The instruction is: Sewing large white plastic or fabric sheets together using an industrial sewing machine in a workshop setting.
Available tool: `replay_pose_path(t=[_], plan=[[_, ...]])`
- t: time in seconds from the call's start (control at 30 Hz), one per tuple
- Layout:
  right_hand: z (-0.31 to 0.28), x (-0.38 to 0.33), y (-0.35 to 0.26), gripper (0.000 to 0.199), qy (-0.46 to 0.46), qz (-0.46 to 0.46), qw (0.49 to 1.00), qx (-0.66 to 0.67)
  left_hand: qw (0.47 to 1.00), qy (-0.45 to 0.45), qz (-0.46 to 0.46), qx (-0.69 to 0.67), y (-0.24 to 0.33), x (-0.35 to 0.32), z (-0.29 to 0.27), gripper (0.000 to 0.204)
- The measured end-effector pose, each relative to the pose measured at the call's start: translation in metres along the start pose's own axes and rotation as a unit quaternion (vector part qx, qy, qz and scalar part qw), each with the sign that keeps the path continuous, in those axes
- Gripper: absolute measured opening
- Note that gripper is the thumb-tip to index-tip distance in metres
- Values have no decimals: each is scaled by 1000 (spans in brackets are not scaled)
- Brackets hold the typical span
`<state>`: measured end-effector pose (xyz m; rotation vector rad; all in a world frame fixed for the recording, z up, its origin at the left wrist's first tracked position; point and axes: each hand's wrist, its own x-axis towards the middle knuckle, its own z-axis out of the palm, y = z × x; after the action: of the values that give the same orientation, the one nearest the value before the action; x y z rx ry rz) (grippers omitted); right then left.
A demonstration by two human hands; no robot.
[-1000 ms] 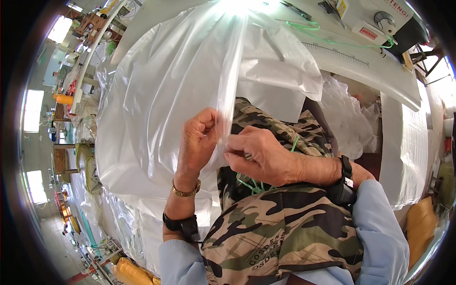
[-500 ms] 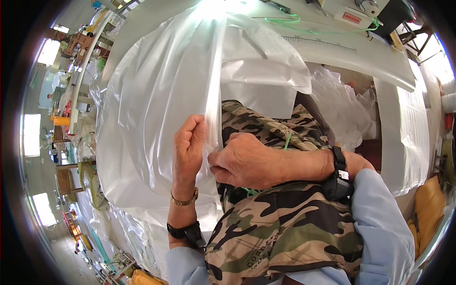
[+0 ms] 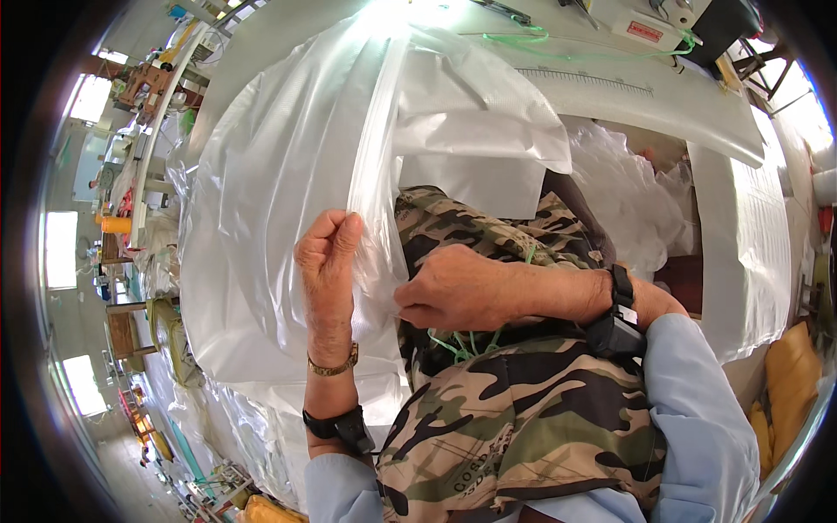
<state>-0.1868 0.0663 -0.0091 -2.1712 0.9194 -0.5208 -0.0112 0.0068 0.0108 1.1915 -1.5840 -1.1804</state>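
Observation:
A large clear plastic bag [image 3: 279, 174] hangs in front of me, its folded edge running down the middle. My left hand [image 3: 330, 270] pinches that edge from the left, fingers closed on the film. My right hand [image 3: 458, 289] grips the same edge just to the right, fist closed. Both hands sit over my lap, which is covered by camouflage cloth [image 3: 514, 418]. Loose green thread [image 3: 458, 344] lies under my right hand.
A white work table [image 3: 628, 96] with a printed ruler strip and green thread lies ahead. More crumpled clear plastic [image 3: 628, 200] is piled at the right. White woven sheets [image 3: 750, 253] hang at the right edge. Stacked plastic bags [image 3: 218, 410] lie at my lower left.
Both hands have slid down along the bag's edge toward my lap, and the bag has been pulled lower and closer. My left fingers have closed tighter on the film.

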Motion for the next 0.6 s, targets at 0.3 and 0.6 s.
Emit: replay_pose_path(t=[0.3,0.6], plan=[[0,-51,102,39,643,181,744,-13,991,-7,-35,-132,2,-3,-6,12],[-17,-90,185,44,719,288,631,-43,995,-8,19,-94,22,3,0,11]])
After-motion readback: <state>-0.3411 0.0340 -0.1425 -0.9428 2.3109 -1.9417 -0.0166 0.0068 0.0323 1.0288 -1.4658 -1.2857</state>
